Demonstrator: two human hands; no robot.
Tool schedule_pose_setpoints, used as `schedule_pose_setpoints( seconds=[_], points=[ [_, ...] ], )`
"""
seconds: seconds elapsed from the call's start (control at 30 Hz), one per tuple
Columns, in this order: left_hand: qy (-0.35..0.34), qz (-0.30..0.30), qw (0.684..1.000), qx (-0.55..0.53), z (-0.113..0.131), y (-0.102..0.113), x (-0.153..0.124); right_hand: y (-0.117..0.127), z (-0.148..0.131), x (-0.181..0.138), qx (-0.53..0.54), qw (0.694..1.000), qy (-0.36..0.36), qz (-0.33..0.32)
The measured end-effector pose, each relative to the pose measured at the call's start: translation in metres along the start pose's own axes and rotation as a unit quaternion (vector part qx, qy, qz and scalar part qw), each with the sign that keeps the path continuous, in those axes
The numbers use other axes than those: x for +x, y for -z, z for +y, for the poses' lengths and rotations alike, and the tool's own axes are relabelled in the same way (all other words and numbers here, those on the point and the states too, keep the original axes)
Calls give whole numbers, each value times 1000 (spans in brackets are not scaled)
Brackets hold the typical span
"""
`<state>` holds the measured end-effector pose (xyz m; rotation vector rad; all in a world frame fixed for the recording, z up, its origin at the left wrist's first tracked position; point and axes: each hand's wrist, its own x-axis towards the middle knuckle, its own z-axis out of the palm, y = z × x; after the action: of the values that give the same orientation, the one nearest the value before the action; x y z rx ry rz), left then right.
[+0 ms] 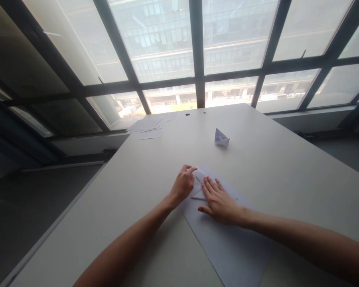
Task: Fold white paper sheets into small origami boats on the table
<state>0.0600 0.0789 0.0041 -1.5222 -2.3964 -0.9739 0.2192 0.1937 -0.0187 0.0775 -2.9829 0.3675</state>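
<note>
On creased, folded paper [219, 237], the right hand [219, 202] spreads flat; the left hand [184, 183] curls, grip unclear.

Our left grip [184, 184] is curled, its fingers bent over toward the right grip [219, 203], which lies just beside it, palm down and flat, fingers stretched forward, thumb [204, 209] spread toward the left one. Whether our left fingertips meet, we cannot tell. Behind the left grip our bare left forearm [137, 239] slants back; our right forearm [296, 237] runs back and outward from its own.
</note>
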Motion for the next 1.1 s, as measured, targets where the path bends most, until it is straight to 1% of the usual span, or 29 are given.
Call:
schedule_pose_setpoints(
  seconds=[0.03, 0.07, 0.13, 0.2, 0.27, 0.3, 0.33, 0.37, 0.5, 0.57, 0.63, 0.7, 0.77, 0.83, 0.93, 1.0, 1.1],
  points=[
    [-10, -6, 1000, 12, -2, 5, 4, 1, 1, 0, 0, 1000, 5, -3],
    [-38, -31, 999, 20, -3, 10, 8, 2, 1, 0, 0, 1000, 9, -6],
    [-120, -126, 985, 13, -6, 22, 14, 4, 3, 1, 3, 1000, 18, -12],
    [-178, -237, 955, -9, -10, 33, 16, 7, 5, 1, 4, 999, 28, -18],
    [-191, -314, 930, -27, -14, 39, 15, 11, 11, 2, 3, 999, 46, -30],
    [-188, -333, 923, -32, -16, 41, 13, 13, 15, 2, 2, 998, 56, -37],
    [-183, -336, 923, -32, -18, 41, 10, 17, 19, 2, 0, 997, 65, -43],
    [-178, -327, 928, -26, -19, 39, 6, 20, 24, 2, -3, 996, 72, -46],
    [-155, -231, 960, 37, -14, 28, -9, 33, 39, 1, -29, 997, 61, -33],
    [-147, -193, 968, 60, -9, 21, -15, 34, 40, -1, -44, 998, 48, -24],
    [-145, -171, 973, 54, -5, 16, -17, 30, 37, -3, -55, 998, 29, -11],
    [-146, -170, 974, 26, -4, 12, -17, 24, 32, -6, -58, 998, 10, 1],
    [-141, -185, 973, -3, -5, 8, -17, 18, 28, -7, -48, 999, -2, 7],
    [-132, -194, 972, -8, -5, 6, -17, 14, 26, -7, -30, 999, -12, 16],
    [-149, -202, 967, 32, -2, 5, -18, 14, 25, -5, -7, 999, -18, 31],
    [-168, -221, 958, 66, 0, 5, -18, 17, 24, -4, -2, 999, -14, 31],
    [-176, -254, 947, 90, 3, 5, -17, 20, 22, -3, 6, 999, -17, 26]
  ],
)
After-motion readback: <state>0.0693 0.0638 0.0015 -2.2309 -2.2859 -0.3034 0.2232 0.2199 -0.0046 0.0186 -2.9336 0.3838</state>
